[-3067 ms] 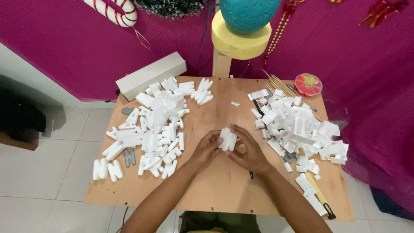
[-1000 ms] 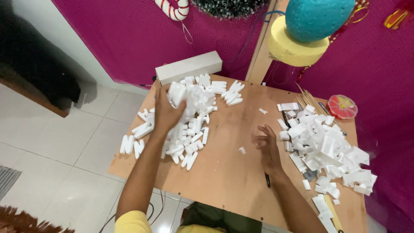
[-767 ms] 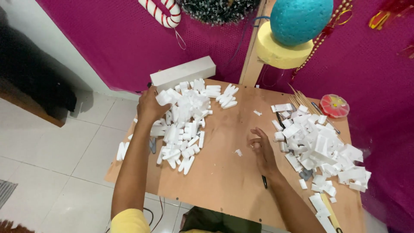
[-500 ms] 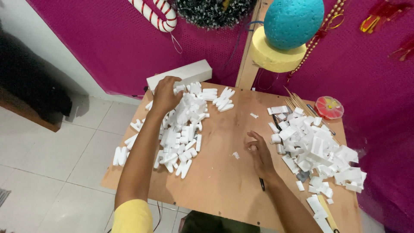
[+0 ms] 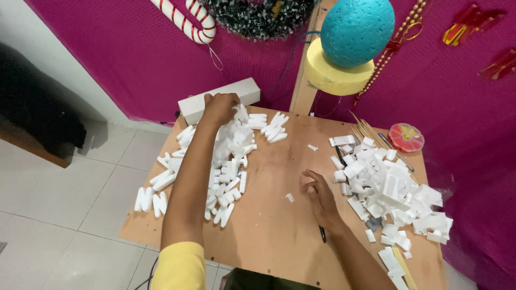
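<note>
While the left hand point(image 5: 219, 107) reaches to the board's eleven o'clock edge, fingers closed among the white foam strips point(image 5: 226, 161), the right hand point(image 5: 318, 194) rests loosely curled, holding nothing, on bare wooden board point(image 5: 274, 225) at centre. What the left fingers grip is hidden. Foam offcuts point(image 5: 387, 188) crowd three o'clock.

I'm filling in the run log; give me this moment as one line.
left hand: on far end of left foam pile | right hand: resting on board, empty | right foam pile: untouched
</note>
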